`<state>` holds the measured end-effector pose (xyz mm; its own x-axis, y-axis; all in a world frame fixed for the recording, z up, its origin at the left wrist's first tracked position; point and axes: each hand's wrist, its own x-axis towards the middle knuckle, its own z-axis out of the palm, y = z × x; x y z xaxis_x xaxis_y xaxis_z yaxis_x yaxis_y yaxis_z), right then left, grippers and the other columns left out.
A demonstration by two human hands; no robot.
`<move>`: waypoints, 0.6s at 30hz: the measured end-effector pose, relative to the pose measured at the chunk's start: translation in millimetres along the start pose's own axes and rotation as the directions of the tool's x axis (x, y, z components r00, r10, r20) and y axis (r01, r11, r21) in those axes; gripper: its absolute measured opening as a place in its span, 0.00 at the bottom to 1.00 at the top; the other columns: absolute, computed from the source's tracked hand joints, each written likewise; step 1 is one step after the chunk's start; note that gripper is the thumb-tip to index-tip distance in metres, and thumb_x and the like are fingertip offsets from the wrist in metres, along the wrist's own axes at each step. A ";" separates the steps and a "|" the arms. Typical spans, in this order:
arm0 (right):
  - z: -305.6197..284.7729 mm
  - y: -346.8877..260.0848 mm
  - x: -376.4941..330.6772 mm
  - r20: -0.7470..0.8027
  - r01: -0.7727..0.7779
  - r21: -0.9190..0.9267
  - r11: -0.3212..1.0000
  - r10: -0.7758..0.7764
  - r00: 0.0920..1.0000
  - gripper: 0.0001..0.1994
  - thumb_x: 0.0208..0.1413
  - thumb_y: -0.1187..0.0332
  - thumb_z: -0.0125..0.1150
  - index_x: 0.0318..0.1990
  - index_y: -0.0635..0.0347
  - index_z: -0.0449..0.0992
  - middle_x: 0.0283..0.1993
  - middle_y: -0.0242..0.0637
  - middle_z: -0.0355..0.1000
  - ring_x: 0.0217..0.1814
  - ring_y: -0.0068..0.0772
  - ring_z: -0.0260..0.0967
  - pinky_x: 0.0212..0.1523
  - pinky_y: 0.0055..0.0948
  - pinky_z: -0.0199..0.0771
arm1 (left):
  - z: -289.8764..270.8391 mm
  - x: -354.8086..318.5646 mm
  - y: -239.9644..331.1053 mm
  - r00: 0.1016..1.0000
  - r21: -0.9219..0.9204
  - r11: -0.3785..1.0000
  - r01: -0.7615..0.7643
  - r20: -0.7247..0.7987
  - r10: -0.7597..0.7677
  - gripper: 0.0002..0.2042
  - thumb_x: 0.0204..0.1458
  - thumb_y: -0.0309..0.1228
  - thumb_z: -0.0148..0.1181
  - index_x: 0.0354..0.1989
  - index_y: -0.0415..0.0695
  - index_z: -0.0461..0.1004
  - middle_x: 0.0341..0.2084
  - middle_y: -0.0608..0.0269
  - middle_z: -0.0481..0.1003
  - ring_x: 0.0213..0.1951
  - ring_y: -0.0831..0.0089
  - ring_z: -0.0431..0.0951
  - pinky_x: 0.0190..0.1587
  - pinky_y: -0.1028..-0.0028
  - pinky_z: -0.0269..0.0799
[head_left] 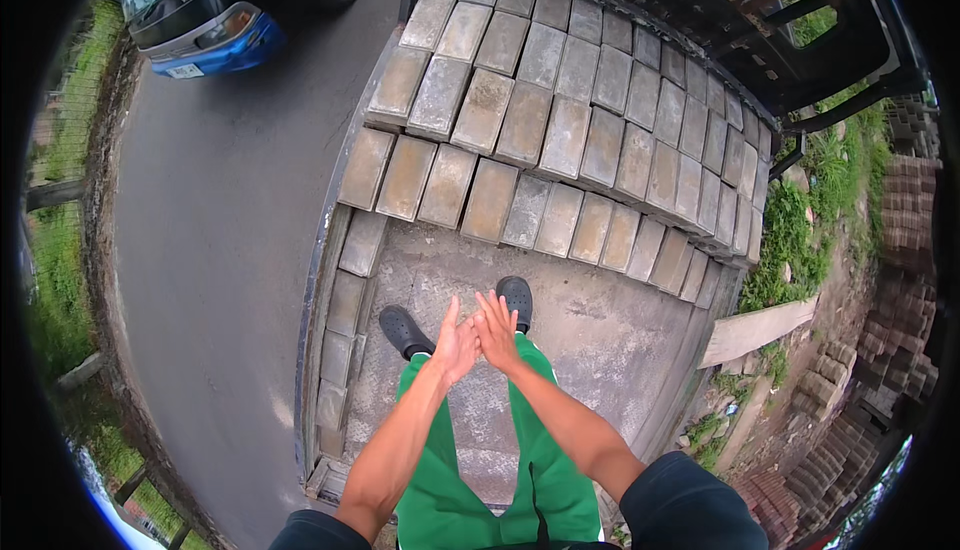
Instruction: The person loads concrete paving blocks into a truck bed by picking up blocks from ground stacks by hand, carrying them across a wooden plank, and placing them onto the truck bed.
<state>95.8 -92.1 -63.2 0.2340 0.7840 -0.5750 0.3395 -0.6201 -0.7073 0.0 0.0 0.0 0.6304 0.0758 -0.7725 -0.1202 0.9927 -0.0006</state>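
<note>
Grey concrete blocks point(541, 56) stand packed across the far part of the truck bed point(590, 295), stepping down to a lower near row, and a single line of blocks point(346, 302) runs along the left edge. That much is stacked; whether the pile is growing or shrinking, I cannot tell. The left grip point(458, 346) and right grip point(497, 330) meet nearer than the stack, fingers extended, pinching nothing. The blocks look rectangular, flat-faced and blotched with tan.
</note>
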 end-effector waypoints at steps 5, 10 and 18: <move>-85.3 30.5 -50.5 0.099 -0.408 0.161 0.899 0.397 0.913 0.32 0.60 0.42 0.33 0.65 0.53 0.57 0.72 0.44 0.41 0.74 0.46 0.34 0.67 0.57 0.30 | 128.1 -115.0 -23.6 0.953 0.320 0.914 -0.250 -0.083 0.290 0.41 0.54 0.65 0.26 0.67 0.45 0.45 0.66 0.54 0.51 0.67 0.60 0.48 0.66 0.62 0.41; -132.4 -103.8 -112.5 0.346 -0.447 0.858 0.253 0.359 0.867 0.41 0.58 0.36 0.30 0.66 0.62 0.48 0.71 0.44 0.43 0.73 0.41 0.40 0.68 0.44 0.42 | 204.3 -115.9 -67.2 0.571 0.907 -0.107 -0.408 0.344 0.745 0.32 0.58 0.53 0.36 0.65 0.42 0.54 0.65 0.49 0.51 0.67 0.56 0.49 0.66 0.55 0.35; -247.9 -203.3 -221.3 0.196 -0.172 0.975 0.140 -0.180 0.964 0.42 0.57 0.33 0.25 0.67 0.60 0.45 0.69 0.46 0.47 0.72 0.41 0.42 0.69 0.43 0.39 | 200.1 -125.8 -80.3 0.563 0.958 -0.277 0.076 0.188 0.805 0.34 0.58 0.56 0.33 0.67 0.46 0.49 0.65 0.50 0.52 0.67 0.55 0.48 0.65 0.54 0.38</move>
<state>200.9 -132.1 309.8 -0.0147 0.8616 -0.5074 -0.8812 -0.2509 -0.4007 83.8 -70.6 224.3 0.4020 0.8593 -0.3163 0.8159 -0.1794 0.5496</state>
